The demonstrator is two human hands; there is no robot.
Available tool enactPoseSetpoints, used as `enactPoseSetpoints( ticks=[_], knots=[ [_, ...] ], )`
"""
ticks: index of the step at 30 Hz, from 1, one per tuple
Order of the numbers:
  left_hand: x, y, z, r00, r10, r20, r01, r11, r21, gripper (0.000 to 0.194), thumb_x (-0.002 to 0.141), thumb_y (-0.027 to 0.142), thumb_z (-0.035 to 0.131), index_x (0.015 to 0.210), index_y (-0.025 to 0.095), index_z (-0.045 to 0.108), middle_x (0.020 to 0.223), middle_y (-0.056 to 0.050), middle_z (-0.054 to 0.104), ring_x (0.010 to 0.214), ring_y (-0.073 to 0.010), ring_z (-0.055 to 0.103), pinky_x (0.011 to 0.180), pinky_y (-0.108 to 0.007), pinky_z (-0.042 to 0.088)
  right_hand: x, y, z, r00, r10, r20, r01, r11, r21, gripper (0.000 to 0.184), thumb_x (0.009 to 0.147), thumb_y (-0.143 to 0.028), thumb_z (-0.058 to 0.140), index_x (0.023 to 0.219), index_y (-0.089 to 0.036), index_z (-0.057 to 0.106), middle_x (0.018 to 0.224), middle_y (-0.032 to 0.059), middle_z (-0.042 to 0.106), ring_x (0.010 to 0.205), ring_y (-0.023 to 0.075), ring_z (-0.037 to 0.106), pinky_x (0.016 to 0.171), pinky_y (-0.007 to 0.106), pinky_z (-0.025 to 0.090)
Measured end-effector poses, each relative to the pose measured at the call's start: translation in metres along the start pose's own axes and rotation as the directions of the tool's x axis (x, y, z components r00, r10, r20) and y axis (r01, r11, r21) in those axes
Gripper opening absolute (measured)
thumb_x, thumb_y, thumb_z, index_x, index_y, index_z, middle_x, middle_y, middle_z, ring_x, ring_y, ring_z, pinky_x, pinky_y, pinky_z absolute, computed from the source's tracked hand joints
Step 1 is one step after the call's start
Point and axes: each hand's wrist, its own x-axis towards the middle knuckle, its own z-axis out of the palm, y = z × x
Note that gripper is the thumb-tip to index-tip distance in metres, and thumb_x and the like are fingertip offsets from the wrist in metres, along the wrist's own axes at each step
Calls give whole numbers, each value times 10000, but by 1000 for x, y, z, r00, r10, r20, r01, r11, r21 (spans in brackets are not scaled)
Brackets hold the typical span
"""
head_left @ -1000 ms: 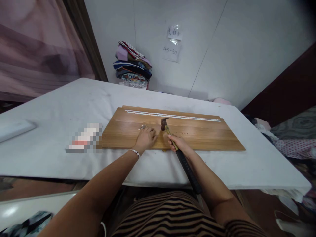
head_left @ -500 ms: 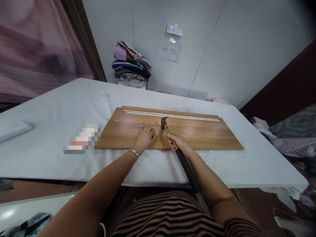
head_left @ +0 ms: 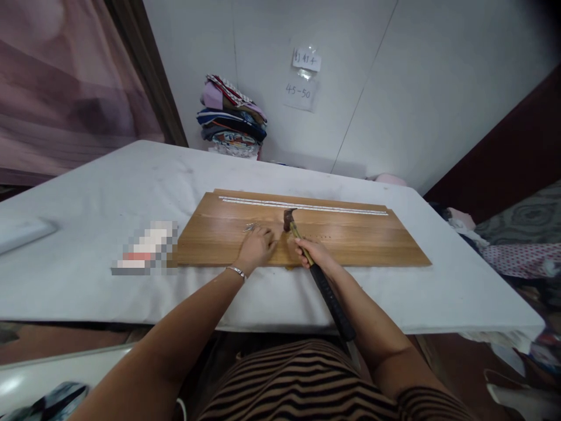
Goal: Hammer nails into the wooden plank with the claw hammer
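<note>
My right hand (head_left: 316,252) grips a claw hammer (head_left: 326,286) high up, around the yellowish neck near its rusty head. The black handle slants back toward my body, and the head is over a wooden board (head_left: 372,242). My left hand (head_left: 258,245), a bracelet at its wrist, rests on the board left of the hammer head, fingers lying on the wood. Just beyond its fingertips lies a small heap of nails (head_left: 250,227). A row of small nail heads or holes (head_left: 319,237) runs along the board to the right of the hammer.
Two white measuring strips (head_left: 302,206) run along the board's far side; a second board edge shows behind. The board lies on a white-covered table (head_left: 131,193). A blurred-out object (head_left: 149,248) is at its left. Folded clothes (head_left: 232,117) are stacked against the wall, which bears paper notes (head_left: 302,82).
The view has shifted very slightly. Both hands, the hammer and the nails keep practically the same places on the board.
</note>
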Motion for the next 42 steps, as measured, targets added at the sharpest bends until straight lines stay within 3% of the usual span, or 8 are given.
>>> enactPoseSetpoints(
  ticks=[18, 30, 42],
  knots=[
    [-1, 4, -2, 1000, -1, 12, 2, 1000, -10, 208, 986, 280, 593, 948, 197, 779, 1142, -153, 747, 1157, -331, 645, 1095, -526, 496, 2, 3, -2, 1000, -21, 22, 21, 1000, 2, 380, 800, -502, 772, 756, -240, 502, 532, -90, 520, 350, 69, 410, 337, 207, 309],
    [0, 0, 3, 1000, 6, -15, -6, 1000, 5, 188, 987, 282, 610, 930, 197, 766, 1143, -145, 752, 1144, -315, 651, 1104, -504, 489, 6, 3, -3, 1000, -2, -6, 2, 1000, 0, 287, 857, -443, 726, 784, -236, 541, 506, -78, 527, 343, 85, 408, 330, 216, 313],
    [0, -2, 5, 1000, 17, -4, -17, 999, 35, 234, 1004, 301, 577, 946, 186, 772, 1129, -156, 750, 1134, -324, 650, 1067, -506, 504, 3, 0, -1, 1000, 7, 11, -7, 1000, -29, 363, 879, -475, 732, 716, -237, 510, 481, -76, 495, 345, 81, 406, 345, 214, 313]
  ],
)
